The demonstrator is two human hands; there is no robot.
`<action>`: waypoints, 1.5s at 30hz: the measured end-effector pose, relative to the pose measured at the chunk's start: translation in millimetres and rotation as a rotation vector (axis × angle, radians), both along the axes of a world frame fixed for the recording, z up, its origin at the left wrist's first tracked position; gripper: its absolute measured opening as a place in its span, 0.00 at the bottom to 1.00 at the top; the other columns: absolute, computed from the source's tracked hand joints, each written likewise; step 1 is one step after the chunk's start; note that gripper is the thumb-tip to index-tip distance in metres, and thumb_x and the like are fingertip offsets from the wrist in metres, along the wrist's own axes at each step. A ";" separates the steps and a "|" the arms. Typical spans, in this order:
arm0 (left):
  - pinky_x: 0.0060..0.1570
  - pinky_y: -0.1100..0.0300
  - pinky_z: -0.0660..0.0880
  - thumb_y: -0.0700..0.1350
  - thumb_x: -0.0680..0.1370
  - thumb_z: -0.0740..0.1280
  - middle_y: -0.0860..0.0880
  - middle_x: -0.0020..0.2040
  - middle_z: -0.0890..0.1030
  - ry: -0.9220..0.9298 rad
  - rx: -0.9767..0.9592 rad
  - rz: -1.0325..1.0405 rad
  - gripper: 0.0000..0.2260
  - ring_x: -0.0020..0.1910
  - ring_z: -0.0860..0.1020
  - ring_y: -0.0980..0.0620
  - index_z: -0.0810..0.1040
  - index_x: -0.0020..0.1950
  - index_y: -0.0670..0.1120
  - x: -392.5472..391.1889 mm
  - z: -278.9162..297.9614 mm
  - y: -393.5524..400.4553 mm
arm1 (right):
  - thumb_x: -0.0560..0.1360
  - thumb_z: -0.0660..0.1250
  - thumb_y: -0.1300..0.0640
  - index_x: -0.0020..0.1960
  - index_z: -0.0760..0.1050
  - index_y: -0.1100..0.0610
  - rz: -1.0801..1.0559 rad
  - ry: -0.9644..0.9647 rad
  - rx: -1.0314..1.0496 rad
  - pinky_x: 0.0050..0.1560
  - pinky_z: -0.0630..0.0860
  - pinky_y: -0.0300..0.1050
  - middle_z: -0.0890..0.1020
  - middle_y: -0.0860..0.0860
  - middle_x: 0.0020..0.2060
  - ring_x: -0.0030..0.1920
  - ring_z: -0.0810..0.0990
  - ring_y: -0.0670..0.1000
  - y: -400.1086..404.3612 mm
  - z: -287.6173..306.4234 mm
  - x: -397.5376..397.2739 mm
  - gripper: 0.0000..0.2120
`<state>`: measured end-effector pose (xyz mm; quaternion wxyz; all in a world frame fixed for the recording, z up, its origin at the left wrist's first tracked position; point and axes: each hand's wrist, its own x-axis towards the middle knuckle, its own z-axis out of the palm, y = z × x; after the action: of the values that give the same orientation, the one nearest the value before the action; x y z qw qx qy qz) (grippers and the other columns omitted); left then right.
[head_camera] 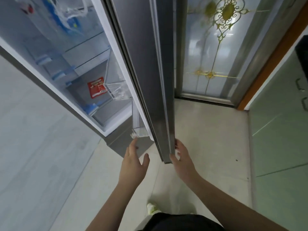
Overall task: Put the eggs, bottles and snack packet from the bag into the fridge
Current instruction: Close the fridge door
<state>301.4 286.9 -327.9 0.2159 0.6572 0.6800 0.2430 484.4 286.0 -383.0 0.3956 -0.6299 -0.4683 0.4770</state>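
The fridge (pixel 70 67) stands open with its door (pixel 155 80) swung out edge-on toward the camera. The right hand (pixel 182 157) has its grip on the door's lower edge, fingers curled round the outer side and thumb against the near face. The left hand (pixel 135 162) is released, fingers spread and holding nothing, its fingertips just below the clear door bin (pixel 139 133) at the door's bottom corner.

A red snack packet (pixel 97 87) lies on a lower shelf (pixel 80 90) near the shelf's right edge, with a crumpled clear plastic wrap (pixel 116 94) beside it. On an upper shelf sits something in clear plastic with blue print (pixel 66 19); whether it holds the bottles or eggs cannot be told. No bag shows in view.

Judging by the packet already inside and both hands free of goods, the loading looks largely done and the step in hand is the door itself. The next move likely calls for drawing the left hand clear of the gap, then pushing the door steadily until it seals
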 end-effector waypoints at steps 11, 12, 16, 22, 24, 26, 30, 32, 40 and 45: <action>0.56 0.64 0.74 0.48 0.77 0.68 0.57 0.60 0.76 -0.285 -0.051 -0.112 0.20 0.57 0.75 0.64 0.68 0.67 0.51 -72.0 4.3 18.3 | 0.79 0.62 0.63 0.53 0.69 0.42 0.118 0.092 -0.033 0.42 0.77 0.34 0.79 0.48 0.49 0.49 0.80 0.48 32.5 28.1 -81.5 0.15; 0.57 0.63 0.74 0.48 0.77 0.69 0.57 0.60 0.76 -0.286 -0.048 -0.096 0.20 0.57 0.76 0.64 0.68 0.67 0.50 -80.9 3.5 21.1 | 0.79 0.61 0.63 0.52 0.69 0.43 0.118 0.100 -0.045 0.39 0.75 0.32 0.79 0.48 0.48 0.48 0.80 0.50 38.5 31.4 -89.2 0.13; 0.57 0.61 0.75 0.48 0.75 0.71 0.54 0.61 0.76 -0.292 -0.057 -0.025 0.24 0.57 0.76 0.63 0.68 0.69 0.48 -111.0 1.4 32.4 | 0.79 0.63 0.58 0.51 0.72 0.45 0.176 0.034 -0.019 0.40 0.70 0.30 0.80 0.45 0.48 0.48 0.80 0.45 62.4 48.2 -116.1 0.08; 0.59 0.65 0.72 0.52 0.70 0.76 0.52 0.67 0.72 -0.246 -0.111 -0.026 0.37 0.59 0.74 0.60 0.62 0.75 0.48 -154.4 6.3 50.6 | 0.79 0.63 0.56 0.54 0.74 0.49 0.259 -0.008 0.028 0.42 0.70 0.29 0.81 0.44 0.47 0.45 0.78 0.37 87.5 66.5 -156.1 0.05; 0.60 0.62 0.73 0.55 0.71 0.74 0.51 0.68 0.71 -0.239 -0.127 -0.002 0.37 0.59 0.73 0.60 0.60 0.75 0.49 -164.0 13.1 56.0 | 0.79 0.63 0.56 0.54 0.74 0.48 0.272 -0.014 0.050 0.42 0.71 0.26 0.81 0.44 0.49 0.46 0.78 0.35 90.5 68.1 -171.2 0.05; 0.60 0.60 0.73 0.57 0.73 0.71 0.50 0.69 0.71 -0.200 -0.146 0.018 0.36 0.59 0.73 0.59 0.59 0.76 0.50 -172.1 22.8 62.3 | 0.79 0.63 0.55 0.57 0.75 0.49 0.283 -0.041 0.070 0.43 0.70 0.24 0.80 0.43 0.51 0.49 0.78 0.36 95.9 71.2 -183.0 0.07; 0.61 0.56 0.71 0.58 0.76 0.66 0.50 0.72 0.67 -0.077 -0.085 0.074 0.34 0.65 0.72 0.52 0.55 0.77 0.52 -182.4 49.5 72.1 | 0.79 0.64 0.58 0.56 0.73 0.48 0.322 -0.113 0.193 0.48 0.71 0.31 0.79 0.40 0.51 0.53 0.78 0.40 114.8 89.3 -192.7 0.08; 0.59 0.56 0.74 0.59 0.75 0.67 0.52 0.72 0.66 -0.056 0.040 0.122 0.35 0.64 0.73 0.52 0.54 0.77 0.54 -181.3 67.1 75.3 | 0.78 0.65 0.57 0.54 0.72 0.49 0.336 -0.196 0.303 0.49 0.73 0.35 0.77 0.43 0.50 0.52 0.77 0.42 131.9 103.7 -189.7 0.07; 0.43 0.74 0.72 0.48 0.68 0.78 0.55 0.50 0.73 -0.116 0.475 0.285 0.27 0.44 0.74 0.58 0.63 0.57 0.56 -158.6 110.7 91.4 | 0.78 0.63 0.55 0.44 0.71 0.50 0.466 -0.320 0.478 0.38 0.69 0.32 0.74 0.46 0.42 0.40 0.74 0.42 179.1 126.3 -175.1 0.04; 0.41 0.58 0.76 0.50 0.71 0.75 0.54 0.46 0.75 -0.093 0.401 0.368 0.17 0.44 0.76 0.57 0.68 0.51 0.53 -167.8 107.4 104.4 | 0.74 0.68 0.50 0.49 0.72 0.49 0.605 -0.428 0.593 0.46 0.70 0.32 0.73 0.39 0.45 0.45 0.76 0.42 197.4 124.8 -176.7 0.07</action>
<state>133.6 391.4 -220.5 0.0646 0.5402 0.7156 0.4381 307.7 483.4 -258.2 0.2965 -0.4091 -0.8177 0.2760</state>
